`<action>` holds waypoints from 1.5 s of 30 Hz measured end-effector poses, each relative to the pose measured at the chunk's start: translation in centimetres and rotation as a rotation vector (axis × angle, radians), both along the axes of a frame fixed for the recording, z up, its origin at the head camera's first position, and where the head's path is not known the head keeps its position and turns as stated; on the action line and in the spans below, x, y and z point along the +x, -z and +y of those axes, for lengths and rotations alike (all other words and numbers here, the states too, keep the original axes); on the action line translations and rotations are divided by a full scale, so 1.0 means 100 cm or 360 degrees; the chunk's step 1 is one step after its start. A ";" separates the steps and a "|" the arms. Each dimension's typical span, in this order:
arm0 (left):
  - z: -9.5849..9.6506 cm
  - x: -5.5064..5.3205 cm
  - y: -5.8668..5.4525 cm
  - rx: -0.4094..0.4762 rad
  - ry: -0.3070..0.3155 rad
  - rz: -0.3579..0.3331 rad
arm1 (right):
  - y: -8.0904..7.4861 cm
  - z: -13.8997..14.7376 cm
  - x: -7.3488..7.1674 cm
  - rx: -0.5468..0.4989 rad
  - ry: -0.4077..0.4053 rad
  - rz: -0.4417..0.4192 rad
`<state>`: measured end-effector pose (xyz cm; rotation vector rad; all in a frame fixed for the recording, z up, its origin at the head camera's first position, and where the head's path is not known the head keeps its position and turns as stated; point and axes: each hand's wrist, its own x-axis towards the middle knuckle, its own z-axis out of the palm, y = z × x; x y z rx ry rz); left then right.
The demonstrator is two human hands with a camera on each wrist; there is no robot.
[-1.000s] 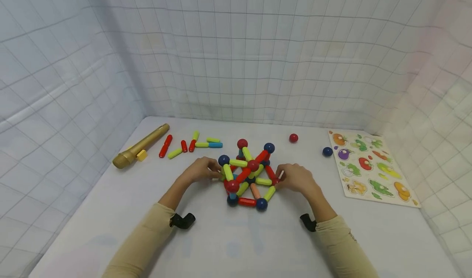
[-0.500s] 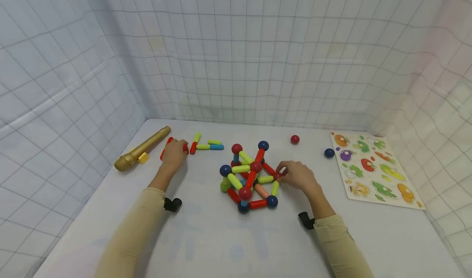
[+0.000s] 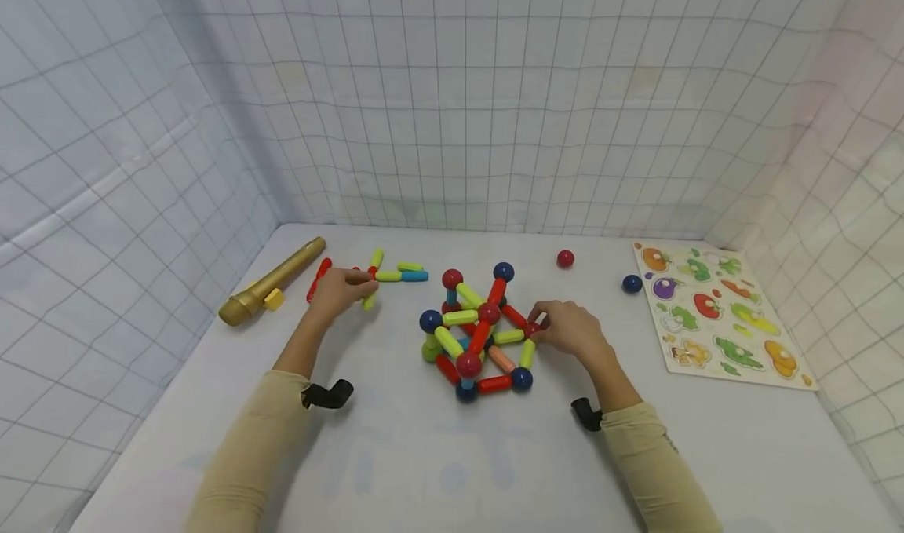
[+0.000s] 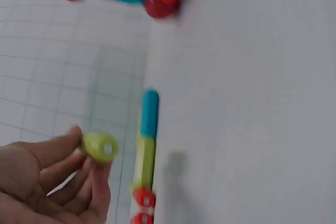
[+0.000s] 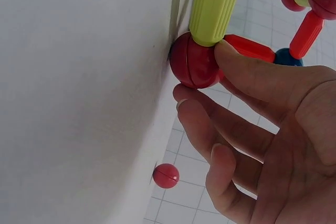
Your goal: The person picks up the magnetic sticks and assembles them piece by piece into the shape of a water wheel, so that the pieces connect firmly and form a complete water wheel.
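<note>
My left hand (image 3: 339,291) pinches a lime-green magnetic rod (image 4: 100,147) between thumb and fingertips, above the table at the left. In the head view the rod's lower end shows below the fingers. A frame of magnetic rods and balls (image 3: 480,337) stands on the table in the middle, with red, lime, blue and pink rods joined by dark blue and red balls. At its right corner my right hand (image 3: 570,333) holds a red ball (image 5: 191,59) between thumb and index finger; the other fingers bend loosely. A light green ball (image 3: 430,351) sits at the frame's left corner.
Loose rods (image 3: 388,276) lie behind the left hand, with red rods (image 3: 319,279) to its left. A gold toy microphone (image 3: 271,282) and a yellow block (image 3: 274,299) are at far left. A loose red ball (image 3: 565,258), dark blue ball (image 3: 632,283) and vegetable puzzle board (image 3: 727,313) lie right.
My left hand left the frame's left side, reached to the loose rods and lifted a lime-green one, moving slightly right. The frame turned and shifted a little. My right hand stayed at its corner.
</note>
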<state>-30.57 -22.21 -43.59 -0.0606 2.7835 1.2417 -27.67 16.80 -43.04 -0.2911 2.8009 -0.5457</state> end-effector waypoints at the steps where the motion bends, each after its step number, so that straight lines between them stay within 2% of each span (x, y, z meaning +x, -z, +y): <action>1: 0.008 0.002 -0.003 0.0278 0.0009 -0.0056 | -0.001 0.000 0.000 0.0006 0.0005 0.0006; 3: 0.025 0.007 -0.008 0.0784 0.0007 -0.0197 | -0.001 0.000 0.000 0.0016 0.0013 0.0013; 4: 0.032 0.009 -0.010 0.0956 0.0009 -0.0244 | -0.002 -0.001 0.000 0.0020 0.0016 0.0015; 5: 0.039 0.010 -0.012 0.1088 0.0012 -0.0270 | -0.002 -0.001 0.000 0.0025 0.0017 0.0018; 6: 0.046 0.013 -0.014 0.1156 0.0016 -0.0290 | -0.002 -0.001 0.000 0.0029 0.0015 0.0019; 8: 0.056 0.016 -0.018 0.1201 0.0057 -0.0290 | -0.002 -0.002 0.001 0.0035 0.0012 0.0024; 13: 0.069 0.020 -0.028 0.1042 0.0209 -0.0269 | -0.003 -0.002 0.002 0.0040 0.0018 0.0039; 19: 0.080 0.009 -0.025 0.0825 0.0299 -0.0377 | -0.003 -0.001 0.003 0.0045 0.0027 0.0041; 26: 0.092 0.000 -0.023 0.0620 0.0284 -0.0480 | -0.001 -0.003 0.005 0.0041 0.0017 0.0030; 30: 0.092 0.000 -0.021 0.0557 0.0316 -0.0462 | -0.006 -0.004 0.012 0.0101 0.0005 0.0085; 34: 0.087 -0.006 -0.010 0.0416 0.0363 -0.0382 | -0.018 -0.014 0.034 0.0211 -0.0055 0.0109; 36: 0.086 -0.011 -0.001 0.0311 0.0427 -0.0342 | -0.023 -0.024 0.047 0.0270 -0.0114 0.0060; 39: 0.086 -0.019 0.013 0.0152 0.0543 -0.0292 | -0.021 -0.039 0.060 0.0325 -0.0201 0.0017; 42: 0.088 -0.023 0.023 0.0059 0.0573 -0.0267 | -0.015 -0.048 0.063 0.0346 -0.0203 0.0036; 45: 0.087 -0.021 0.027 0.0006 0.0570 -0.0238 | -0.008 -0.045 0.059 0.0341 -0.0165 0.0054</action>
